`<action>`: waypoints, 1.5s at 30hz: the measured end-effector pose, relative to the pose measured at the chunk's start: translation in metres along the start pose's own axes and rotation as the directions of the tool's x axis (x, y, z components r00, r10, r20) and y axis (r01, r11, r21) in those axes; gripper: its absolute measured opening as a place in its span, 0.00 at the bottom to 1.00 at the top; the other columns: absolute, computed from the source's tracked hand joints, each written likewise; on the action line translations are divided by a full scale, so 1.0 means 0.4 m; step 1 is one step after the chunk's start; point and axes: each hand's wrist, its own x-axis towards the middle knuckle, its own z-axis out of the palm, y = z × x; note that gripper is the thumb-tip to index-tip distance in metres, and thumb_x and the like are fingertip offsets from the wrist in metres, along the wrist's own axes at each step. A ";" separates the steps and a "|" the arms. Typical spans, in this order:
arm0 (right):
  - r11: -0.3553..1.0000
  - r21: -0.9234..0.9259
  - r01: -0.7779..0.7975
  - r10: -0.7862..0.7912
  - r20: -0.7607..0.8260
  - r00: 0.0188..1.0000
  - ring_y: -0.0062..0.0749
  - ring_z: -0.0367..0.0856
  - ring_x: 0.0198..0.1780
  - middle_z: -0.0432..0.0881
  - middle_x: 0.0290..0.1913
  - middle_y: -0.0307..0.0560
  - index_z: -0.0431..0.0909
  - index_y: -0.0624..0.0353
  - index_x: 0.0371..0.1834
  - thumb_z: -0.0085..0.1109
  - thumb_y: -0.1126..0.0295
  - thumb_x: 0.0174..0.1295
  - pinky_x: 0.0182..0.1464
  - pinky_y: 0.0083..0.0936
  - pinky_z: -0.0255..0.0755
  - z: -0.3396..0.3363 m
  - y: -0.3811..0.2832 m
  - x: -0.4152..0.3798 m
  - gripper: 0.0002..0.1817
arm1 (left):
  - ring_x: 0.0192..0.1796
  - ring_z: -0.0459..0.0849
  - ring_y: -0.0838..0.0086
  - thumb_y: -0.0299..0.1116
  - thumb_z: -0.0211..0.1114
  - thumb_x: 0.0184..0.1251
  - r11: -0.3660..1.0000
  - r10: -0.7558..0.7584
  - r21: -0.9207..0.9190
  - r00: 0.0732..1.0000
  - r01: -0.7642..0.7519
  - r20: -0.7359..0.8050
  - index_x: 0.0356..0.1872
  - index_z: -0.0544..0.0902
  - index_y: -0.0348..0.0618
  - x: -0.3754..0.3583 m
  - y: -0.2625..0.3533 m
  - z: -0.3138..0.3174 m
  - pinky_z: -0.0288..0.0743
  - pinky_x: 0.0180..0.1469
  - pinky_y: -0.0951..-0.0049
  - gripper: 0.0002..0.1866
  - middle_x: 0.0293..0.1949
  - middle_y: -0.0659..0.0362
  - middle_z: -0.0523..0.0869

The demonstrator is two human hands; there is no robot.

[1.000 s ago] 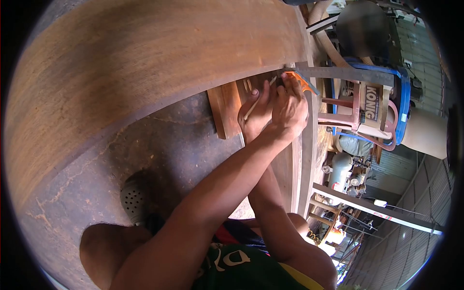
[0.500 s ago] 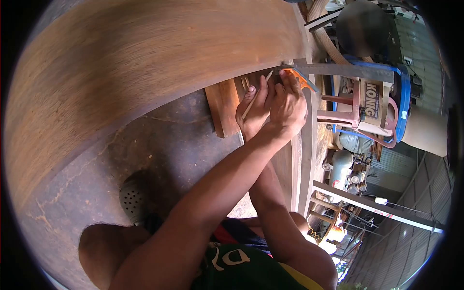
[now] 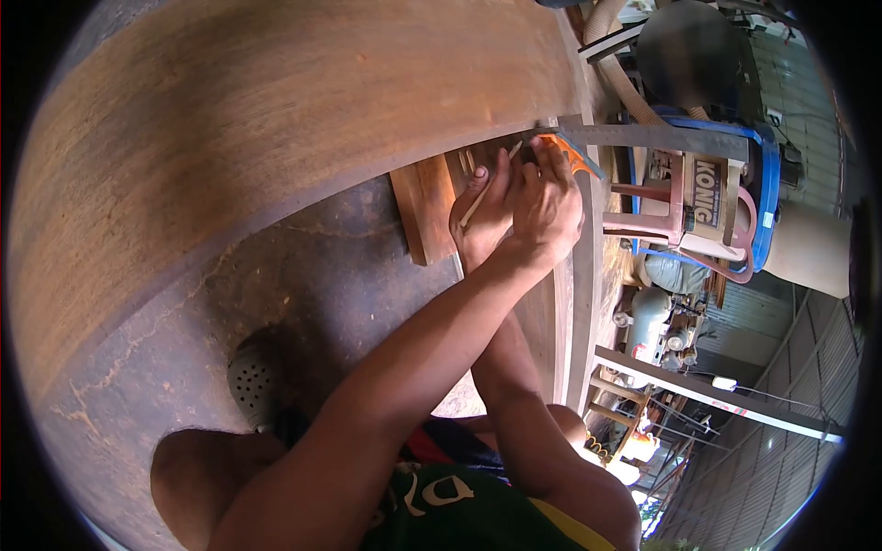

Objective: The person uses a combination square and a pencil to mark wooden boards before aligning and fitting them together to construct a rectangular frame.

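Left hand (image 3: pixel 548 202): fingers on the orange square (image 3: pixel 576 158), grasp unclear
Right hand (image 3: pixel 487 220): holding the pencil (image 3: pixel 515 148)
Square: beside the broad plank (image 3: pixel 303 101)
Pencil: could stray if the left fingers slip, pivoting the square

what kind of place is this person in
Probably a woodworking shop: there's a large wooden slab, a marking square with an orange handle by the hands, and a metal tank, likely a compressor.

smooth wooden panel (image 3: pixel 276 101), orange plastic handle (image 3: pixel 576 156), matt metal blade (image 3: pixel 661 139)
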 end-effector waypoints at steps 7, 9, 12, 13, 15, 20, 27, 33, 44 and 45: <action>0.998 -0.059 0.025 -0.025 0.012 1.000 0.63 0.74 0.55 0.76 0.53 0.70 0.73 0.74 0.56 0.50 0.69 0.72 0.61 0.47 0.68 0.005 0.017 -0.010 0.18 | 0.56 0.77 0.49 0.35 0.75 0.50 0.998 0.055 0.048 0.994 -0.051 -0.098 0.69 0.55 0.15 -0.005 -0.006 0.002 0.74 0.60 0.56 0.51 0.68 0.30 0.66; 0.999 -0.043 0.016 -0.016 0.008 1.000 0.63 0.74 0.55 0.76 0.53 0.70 0.73 0.74 0.56 0.50 0.68 0.72 0.61 0.47 0.67 0.009 0.021 -0.012 0.18 | 0.56 0.76 0.48 0.35 0.75 0.50 1.000 0.028 -0.001 0.999 -0.028 -0.021 0.68 0.55 0.14 -0.002 -0.005 0.005 0.73 0.61 0.54 0.50 0.68 0.28 0.66; 1.000 0.014 -0.009 0.009 -0.016 1.000 0.63 0.75 0.55 0.77 0.53 0.70 0.73 0.74 0.56 0.50 0.68 0.72 0.62 0.47 0.67 0.029 0.026 -0.014 0.18 | 0.55 0.77 0.45 0.27 0.78 0.40 0.994 0.040 -0.097 0.996 -0.048 -0.076 0.69 0.54 0.13 0.000 -0.007 0.016 0.71 0.65 0.53 0.55 0.68 0.25 0.63; 0.999 0.033 -0.019 0.019 -0.025 1.000 0.63 0.75 0.55 0.77 0.53 0.70 0.73 0.74 0.56 0.51 0.68 0.72 0.62 0.47 0.67 0.036 0.028 -0.014 0.18 | 0.55 0.77 0.45 0.27 0.78 0.40 0.994 0.039 -0.095 0.996 -0.046 -0.075 0.69 0.54 0.13 -0.002 -0.007 0.019 0.71 0.65 0.53 0.55 0.68 0.25 0.63; 0.998 0.061 -0.019 0.022 -0.048 0.999 0.64 0.75 0.55 0.77 0.53 0.71 0.73 0.74 0.56 0.50 0.68 0.72 0.62 0.47 0.67 0.061 0.029 -0.011 0.18 | 0.56 0.77 0.45 0.27 0.78 0.41 0.997 0.055 -0.045 0.988 -0.062 -0.142 0.69 0.54 0.13 -0.005 -0.006 0.020 0.71 0.65 0.54 0.55 0.69 0.26 0.63; 0.999 -0.026 0.023 -0.023 -0.008 1.000 0.64 0.74 0.57 0.76 0.55 0.72 0.73 0.74 0.57 0.48 0.69 0.73 0.63 0.47 0.67 0.004 0.015 -0.006 0.18 | 0.62 0.71 0.39 0.33 0.74 0.51 0.997 0.026 -0.068 0.999 -0.024 0.025 0.69 0.52 0.14 0.007 -0.007 0.002 0.66 0.69 0.52 0.51 0.68 0.26 0.63; 0.992 0.119 -0.044 0.056 -0.107 0.993 0.64 0.73 0.58 0.75 0.56 0.73 0.73 0.75 0.57 0.48 0.67 0.73 0.63 0.48 0.66 0.069 0.034 -0.028 0.19 | 0.64 0.68 0.37 0.33 0.74 0.51 0.997 0.068 -0.026 0.995 -0.070 -0.067 0.69 0.51 0.13 -0.006 -0.011 0.021 0.66 0.69 0.52 0.52 0.68 0.25 0.63; 0.988 0.128 -0.088 0.097 -0.063 0.993 0.64 0.73 0.59 0.74 0.57 0.71 0.72 0.72 0.58 0.47 0.66 0.74 0.63 0.49 0.65 0.071 0.025 -0.016 0.19 | 0.63 0.70 0.36 0.32 0.75 0.50 0.997 0.021 -0.071 0.997 -0.026 -0.070 0.69 0.50 0.12 -0.011 -0.001 -0.001 0.66 0.67 0.50 0.53 0.65 0.25 0.66; 0.950 0.261 -0.172 0.166 0.048 0.985 0.55 0.75 0.55 0.75 0.54 0.62 0.74 0.66 0.59 0.47 0.66 0.74 0.59 0.45 0.67 -0.045 0.037 -0.301 0.18 | 0.62 0.68 0.37 0.18 0.71 0.47 0.953 0.019 -0.291 0.978 -0.081 -0.209 0.62 0.62 0.23 -0.034 0.003 0.012 0.68 0.67 0.52 0.39 0.65 0.29 0.57; 0.933 0.307 -0.189 0.186 0.040 0.982 0.55 0.75 0.54 0.75 0.54 0.62 0.74 0.66 0.59 0.47 0.66 0.74 0.58 0.45 0.68 -0.049 0.042 -0.317 0.18 | 0.63 0.67 0.37 0.14 0.68 0.47 0.953 0.021 -0.289 0.970 -0.094 -0.243 0.59 0.64 0.24 -0.044 0.008 0.020 0.69 0.66 0.52 0.34 0.64 0.32 0.57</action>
